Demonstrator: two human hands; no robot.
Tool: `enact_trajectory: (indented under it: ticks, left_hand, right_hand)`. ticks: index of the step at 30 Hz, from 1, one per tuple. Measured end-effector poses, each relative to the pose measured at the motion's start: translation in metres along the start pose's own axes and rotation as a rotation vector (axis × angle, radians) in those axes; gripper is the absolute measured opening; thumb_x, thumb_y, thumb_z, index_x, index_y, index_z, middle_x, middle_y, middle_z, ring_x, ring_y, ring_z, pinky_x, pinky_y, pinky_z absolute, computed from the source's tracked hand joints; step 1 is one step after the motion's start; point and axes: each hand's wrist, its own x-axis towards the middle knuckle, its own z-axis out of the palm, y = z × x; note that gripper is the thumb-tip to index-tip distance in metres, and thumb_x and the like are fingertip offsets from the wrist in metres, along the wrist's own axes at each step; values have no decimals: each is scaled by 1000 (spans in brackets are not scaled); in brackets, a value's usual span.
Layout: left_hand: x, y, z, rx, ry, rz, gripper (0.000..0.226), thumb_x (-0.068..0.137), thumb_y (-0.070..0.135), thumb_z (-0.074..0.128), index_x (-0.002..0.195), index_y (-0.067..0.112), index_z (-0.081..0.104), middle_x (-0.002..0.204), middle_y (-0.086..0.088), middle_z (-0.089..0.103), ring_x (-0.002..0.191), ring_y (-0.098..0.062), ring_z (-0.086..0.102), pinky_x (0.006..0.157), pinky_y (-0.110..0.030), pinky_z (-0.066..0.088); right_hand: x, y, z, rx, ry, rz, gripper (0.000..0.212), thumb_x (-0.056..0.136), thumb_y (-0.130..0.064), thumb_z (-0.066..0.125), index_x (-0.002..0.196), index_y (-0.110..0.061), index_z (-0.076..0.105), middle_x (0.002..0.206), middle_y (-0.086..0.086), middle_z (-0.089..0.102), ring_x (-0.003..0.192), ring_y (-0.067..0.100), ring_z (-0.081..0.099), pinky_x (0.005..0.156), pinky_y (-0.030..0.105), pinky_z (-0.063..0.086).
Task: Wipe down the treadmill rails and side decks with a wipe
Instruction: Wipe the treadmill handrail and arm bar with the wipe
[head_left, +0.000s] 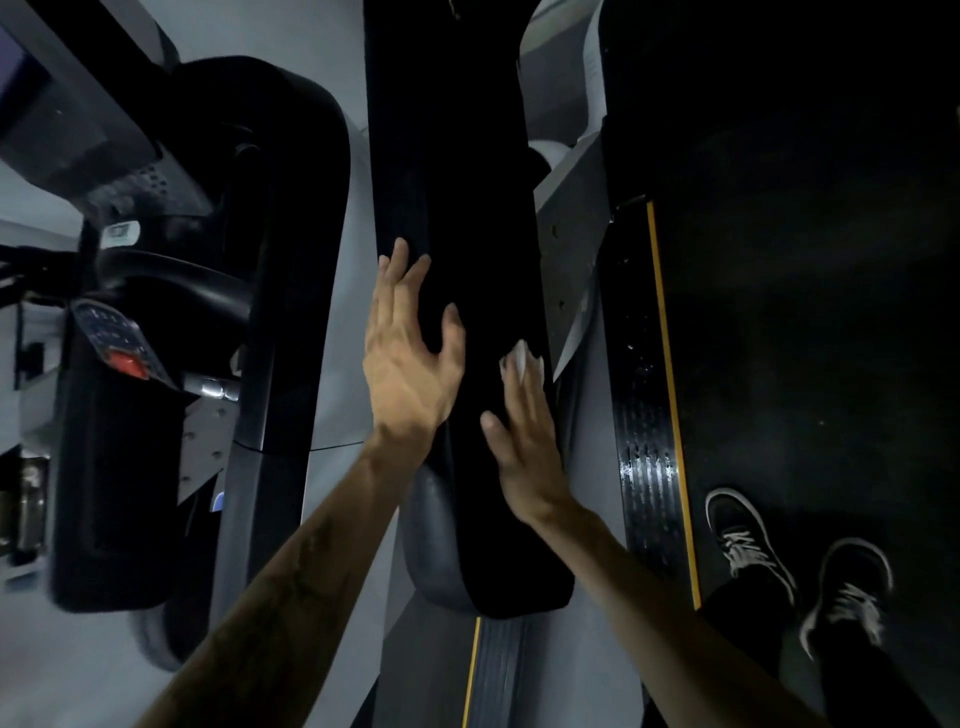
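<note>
The wipe (521, 358) is a small white bit under the fingers of the right hand (524, 441), pressed flat on the long black rail (467, 182). The rail runs straight away ahead. The left hand (410, 358) rests open beside it.

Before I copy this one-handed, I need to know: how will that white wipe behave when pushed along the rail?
The wipe looks thin and crumpled under the right hand, so it is probably floppy and light. It may bunch or slip on the smooth black rail unless pressed flat.
</note>
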Motion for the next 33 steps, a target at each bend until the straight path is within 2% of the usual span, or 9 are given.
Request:
enact_trajectory:
  ticks: [2,4,6,8,11,17,23,28,33]
  left_hand:
    - [1,-1,0,-3,2,3,47,105,30,56,147,10,50,164,-2,36,153,-22,31,116,-51,39]
    - [1,0,0,-16,7,0,47,105,30,55,147,10,51,164,-2,37,153,-22,33,115,-51,41]
    - [1,1,0,-28,16,-1,46,105,30,56,146,10,51,163,-3,39,152,-23,35,114,-50,43]
    - [1,0,1,-35,28,6,45,105,28,56,146,10,52,162,-4,40,151,-24,37,113,-50,44]
    - [0,-1,1,-52,29,5,45,105,28,57,146,10,52,162,-4,40,150,-24,38,113,-50,44]
    - [0,0,-1,-63,24,4,44,106,28,56,147,11,51,162,-2,39,151,-22,36,113,-49,44]
    - [0,1,0,-53,24,-7,44,105,27,57,146,11,52,163,-1,39,151,-21,36,112,-48,45]
    - [1,0,0,-54,34,-6,43,105,26,58,145,10,53,162,-2,41,149,-22,39,111,-49,46]
    - [2,1,-1,-56,29,-7,43,105,26,58,145,11,52,162,-1,40,150,-21,37,112,-49,45]
  right_hand:
    - [-9,-5,4,-10,4,-11,70,107,-57,27,163,-31,-6,173,-4,-10,158,16,-17,129,48,-2]
    - [-2,-11,4,-19,1,-70,72,108,-54,26,164,-15,3,173,3,-7,158,19,-16,129,47,-3]
    - [13,-8,2,-28,14,-138,70,109,-54,23,163,-12,10,172,6,-3,158,18,-14,128,44,-4]
    - [34,1,-2,-11,9,-119,71,108,-59,20,163,-17,10,172,-1,-5,158,13,-15,128,40,-6]
    - [51,14,-7,23,-34,-11,80,102,-71,17,165,-24,6,170,-16,-13,157,10,-17,129,47,-5]
    - [10,8,-3,55,-26,35,77,102,-72,16,161,-27,-5,172,-2,-12,157,13,-19,129,46,-6]
    - [24,-5,-5,29,-18,-139,76,108,-58,24,163,-9,7,172,4,-5,158,15,-16,129,47,-5]
    - [59,12,-13,45,-90,30,68,106,-55,27,164,-32,-1,171,-14,-14,156,10,-19,128,51,-4]
    - [29,13,-7,18,-31,80,69,105,-63,17,160,-29,-8,172,0,-12,157,12,-19,128,48,-6]
